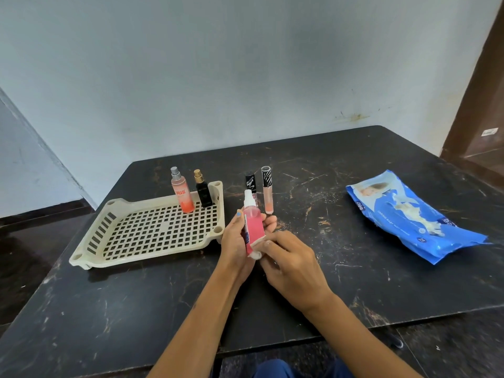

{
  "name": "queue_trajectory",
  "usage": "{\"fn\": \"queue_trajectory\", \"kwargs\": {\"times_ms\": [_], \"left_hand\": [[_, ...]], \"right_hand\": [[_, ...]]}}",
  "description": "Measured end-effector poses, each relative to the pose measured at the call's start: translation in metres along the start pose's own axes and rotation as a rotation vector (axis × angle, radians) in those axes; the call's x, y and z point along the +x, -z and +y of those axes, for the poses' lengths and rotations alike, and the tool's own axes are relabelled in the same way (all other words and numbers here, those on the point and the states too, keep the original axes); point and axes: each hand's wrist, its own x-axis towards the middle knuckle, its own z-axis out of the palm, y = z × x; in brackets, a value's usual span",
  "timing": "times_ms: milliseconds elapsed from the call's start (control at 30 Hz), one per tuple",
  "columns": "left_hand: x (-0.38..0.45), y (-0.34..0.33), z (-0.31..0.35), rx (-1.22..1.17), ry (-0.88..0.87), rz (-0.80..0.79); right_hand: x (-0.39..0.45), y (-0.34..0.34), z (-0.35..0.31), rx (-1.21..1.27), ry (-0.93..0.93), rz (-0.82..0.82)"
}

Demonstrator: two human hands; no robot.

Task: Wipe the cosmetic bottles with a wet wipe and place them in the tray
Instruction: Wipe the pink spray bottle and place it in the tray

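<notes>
Bottle upright – left hand grips it | right hand pinches wipe at base

Head-worn wide view, facing forward and down — close over the table

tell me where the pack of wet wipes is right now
In the head view, the blue wet wipes pack lies flat on the right side of the black table, well right of the hands and the two lip gloss tubes.

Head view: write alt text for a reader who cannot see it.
A left hand holds a pink spray bottle upright while the right hand rubs a wet wipe on its base. Two bottles stand in a beige tray; two tubes wait beside it.
</notes>
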Motion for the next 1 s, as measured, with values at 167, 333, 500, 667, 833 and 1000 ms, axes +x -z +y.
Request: {"fn": "queue_trajectory", "kwargs": {"times_ms": [167,333,500,667,833,1000], "left_hand": [[0.002,0.004,-0.001,0.076,0.006,-0.045],[0.003,0.006,-0.007,0.217,-0.088,-0.094],[0.002,0.008,-0.009,0.358,-0.114,-0.137],[0.001,0.008,-0.006,0.295,-0.073,-0.115],[-0.002,0.006,-0.003,0.241,-0.057,-0.106],[-0.003,0.004,-0.005,0.211,-0.103,-0.11]], "right_hand": [[0.002,0.001,0.0,0.159,-0.064,0.012],[0.005,-0.001,0.005,0.136,-0.177,0.086],[0.008,-0.002,0.007,0.089,-0.263,0.145],[0.007,-0.002,0.0,0.038,-0.11,0.149],[0.003,0.001,-0.006,0.094,0.048,0.085],[0.002,0.008,-0.011,0.182,0.018,0.094]]}}
